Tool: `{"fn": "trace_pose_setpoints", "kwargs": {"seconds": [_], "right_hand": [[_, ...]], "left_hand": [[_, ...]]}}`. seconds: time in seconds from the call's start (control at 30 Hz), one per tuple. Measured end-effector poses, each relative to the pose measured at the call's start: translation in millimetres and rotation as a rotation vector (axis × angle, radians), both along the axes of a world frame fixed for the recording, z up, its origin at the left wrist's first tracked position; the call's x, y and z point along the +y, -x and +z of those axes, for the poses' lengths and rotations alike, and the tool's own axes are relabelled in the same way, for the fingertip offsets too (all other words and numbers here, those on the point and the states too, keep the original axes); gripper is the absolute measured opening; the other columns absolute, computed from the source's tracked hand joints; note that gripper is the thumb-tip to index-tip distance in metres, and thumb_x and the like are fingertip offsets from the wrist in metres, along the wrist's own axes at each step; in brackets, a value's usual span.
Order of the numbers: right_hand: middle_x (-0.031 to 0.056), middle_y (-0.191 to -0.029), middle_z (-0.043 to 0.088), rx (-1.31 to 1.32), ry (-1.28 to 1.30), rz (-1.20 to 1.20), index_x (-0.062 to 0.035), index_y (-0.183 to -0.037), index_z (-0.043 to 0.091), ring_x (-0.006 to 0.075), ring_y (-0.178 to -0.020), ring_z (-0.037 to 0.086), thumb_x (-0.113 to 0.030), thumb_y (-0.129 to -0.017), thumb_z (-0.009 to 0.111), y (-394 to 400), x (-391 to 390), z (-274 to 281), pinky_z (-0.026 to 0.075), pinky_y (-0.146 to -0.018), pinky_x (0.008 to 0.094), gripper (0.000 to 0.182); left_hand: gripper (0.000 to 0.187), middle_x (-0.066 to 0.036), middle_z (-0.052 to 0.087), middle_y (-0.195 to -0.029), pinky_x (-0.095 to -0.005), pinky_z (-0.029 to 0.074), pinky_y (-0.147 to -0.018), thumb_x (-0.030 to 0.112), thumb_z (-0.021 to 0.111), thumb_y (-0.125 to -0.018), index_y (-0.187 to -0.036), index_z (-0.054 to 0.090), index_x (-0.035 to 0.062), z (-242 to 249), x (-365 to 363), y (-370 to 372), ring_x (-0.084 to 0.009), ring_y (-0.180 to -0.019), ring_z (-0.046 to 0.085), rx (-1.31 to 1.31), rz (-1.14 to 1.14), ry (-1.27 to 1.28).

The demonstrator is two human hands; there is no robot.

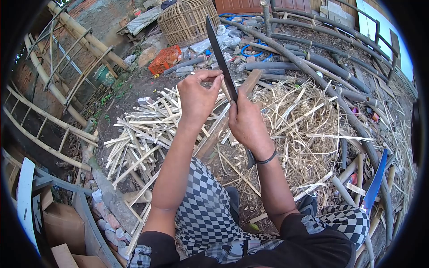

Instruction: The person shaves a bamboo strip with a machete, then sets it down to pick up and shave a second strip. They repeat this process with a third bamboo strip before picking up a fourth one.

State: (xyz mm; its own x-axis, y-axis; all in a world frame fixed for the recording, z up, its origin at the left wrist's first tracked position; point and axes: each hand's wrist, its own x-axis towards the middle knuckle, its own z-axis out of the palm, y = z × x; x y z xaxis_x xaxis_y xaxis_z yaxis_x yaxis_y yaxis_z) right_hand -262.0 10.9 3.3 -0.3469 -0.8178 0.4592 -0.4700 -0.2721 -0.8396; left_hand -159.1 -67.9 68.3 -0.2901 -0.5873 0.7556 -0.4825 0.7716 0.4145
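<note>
My right hand [251, 123] is wrapped round a machete [219, 53], whose long dark blade points up and away; the handle's end shows below the wrist. My left hand [196, 96] is closed in a pinch at the left side of the blade, on a thin pale bamboo strip [226, 90]. The strip runs down beside the blade toward my right thumb, and much of it is hidden by the fingers. Beneath the hands, a wooden plank [210, 144] slants across the ground.
Split bamboo sticks [138, 127] lie heaped on the left, curly shavings [304, 129] on the right. A blue-bladed saw [374, 185] stands at the right. Behind are an orange crate [164, 60], a woven bamboo cage [187, 22] and long poles [313, 73]. A bamboo ladder [49, 123] lies left.
</note>
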Motion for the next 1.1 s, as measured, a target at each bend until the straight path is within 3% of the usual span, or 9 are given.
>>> {"fn": "trace_pose_setpoints", "kwargs": {"seconds": [0.27, 0.33, 0.47, 0.57, 0.67, 0.73, 0.83, 0.97, 1.1], "right_hand": [[0.0335, -0.073, 0.063, 0.126, -0.02, -0.003, 0.01, -0.108, 0.047, 0.0521, -0.077, 0.064, -0.009, -0.094, 0.048, 0, -8, 19, 0.05, -0.072, 0.0596, 0.023], [0.0338, -0.075, 0.063, 0.126, -0.031, -0.013, 0.0103, -0.107, 0.048, 0.0522, -0.079, 0.064, -0.01, -0.094, 0.048, 2, -14, 26, 0.05, -0.074, 0.0594, 0.023], [0.0362, -0.08, 0.064, 0.079, 0.031, 0.03, 0.0113, -0.103, 0.05, 0.0533, -0.083, 0.064, -0.011, -0.095, 0.048, 7, -24, 31, 0.05, -0.076, 0.0593, 0.024], [0.0334, -0.079, 0.062, 0.063, 0.059, 0.005, 0.0073, -0.098, 0.052, 0.0519, -0.082, 0.061, -0.009, -0.094, 0.05, 2, -32, 21, 0.046, -0.073, 0.0586, 0.017], [0.0357, -0.077, 0.063, 0.167, 0.018, 0.018, 0.0094, -0.103, 0.05, 0.0537, -0.079, 0.063, -0.013, -0.096, 0.048, -12, -38, 12, 0.05, -0.074, 0.0602, 0.023], [0.034, -0.075, 0.064, 0.161, 0.018, 0.015, 0.008, -0.103, 0.05, 0.0526, -0.077, 0.064, -0.012, -0.095, 0.048, -25, -42, -1, 0.05, -0.072, 0.06, 0.022], [0.0295, -0.071, 0.063, 0.205, -0.064, -0.019, 0.0043, -0.102, 0.048, 0.0514, -0.073, 0.063, -0.015, -0.097, 0.049, -39, -39, -15, 0.049, -0.067, 0.061, 0.02], [0.032, -0.073, 0.063, 0.208, -0.094, 0.036, 0.0038, -0.103, 0.047, 0.0524, -0.074, 0.063, -0.013, -0.097, 0.048, -50, -27, -36, 0.049, -0.069, 0.061, 0.018], [0.0316, -0.074, 0.064, 0.226, -0.145, 0.015, 0.0045, -0.104, 0.049, 0.0524, -0.077, 0.063, -0.011, -0.096, 0.047, -44, -16, -14, 0.048, -0.071, 0.0609, 0.018]], "left_hand": [[0.009, -0.014, 0.073, -0.084, -0.0307, 0.058, -0.07, 0.005, 0.076, -0.078, -0.086, 0.075, -0.0005, -2, -15, -5, -0.0212, -0.077, 0.074, -0.046, -0.001, 0.102], [0.008, -0.014, 0.072, -0.082, -0.029, 0.059, -0.067, 0.001, 0.075, -0.077, -0.084, 0.074, -0.0024, -1, -8, -4, -0.0204, -0.073, 0.074, 0.08, -0.17, -0.065], [0.008, -0.014, 0.072, -0.082, -0.0276, 0.059, -0.066, -0.001, 0.074, -0.076, -0.084, 0.074, -0.0033, -2, -7, -4, -0.0203, -0.07, 0.073, 0.062, -0.133, -0.018], [0.01, -0.011, 0.073, -0.09, -0.0265, 0.059, -0.073, 0.0, 0.074, -0.08, -0.089, 0.074, -0.0044, 0, -16, -11, -0.0168, -0.081, 0.074, 0.013, -0.115, -0.058], [0.01, -0.011, 0.073, -0.09, -0.0265, 0.059, -0.073, 0.0, 0.074, -0.08, -0.089, 0.074, -0.0042, 2, -28, -23, -0.016, -0.08, 0.073, -0.035, -0.008, 0.002], [0.009, -0.013, 0.073, -0.083, -0.0296, 0.058, -0.066, 0.003, 0.076, -0.076, -0.083, 0.074, -0.0029, -2, -42, -32, -0.0199, -0.07, 0.074, 0.045, 0.0, 0.01], [0.009, -0.013, 0.073, -0.084, -0.0294, 0.058, -0.067, 0.004, 0.076, -0.077, -0.084, 0.074, -0.0028, -9, -55, -44, -0.0191, -0.071, 0.074, 0.026, 0.06, 0.006], [0.011, -0.013, 0.074, -0.087, -0.0291, 0.059, -0.068, 0.003, 0.076, -0.078, -0.086, 0.074, -0.0037, -16, -55, -61, -0.0188, -0.072, 0.073, -0.008, 0.11, -0.021], [0.012, -0.009, 0.073, -0.09, -0.0271, 0.058, -0.076, 0.003, 0.075, -0.081, -0.091, 0.074, -0.0039, -17, -38, -55, -0.0151, -0.081, 0.073, -0.008, 0.051, -0.065]]}}
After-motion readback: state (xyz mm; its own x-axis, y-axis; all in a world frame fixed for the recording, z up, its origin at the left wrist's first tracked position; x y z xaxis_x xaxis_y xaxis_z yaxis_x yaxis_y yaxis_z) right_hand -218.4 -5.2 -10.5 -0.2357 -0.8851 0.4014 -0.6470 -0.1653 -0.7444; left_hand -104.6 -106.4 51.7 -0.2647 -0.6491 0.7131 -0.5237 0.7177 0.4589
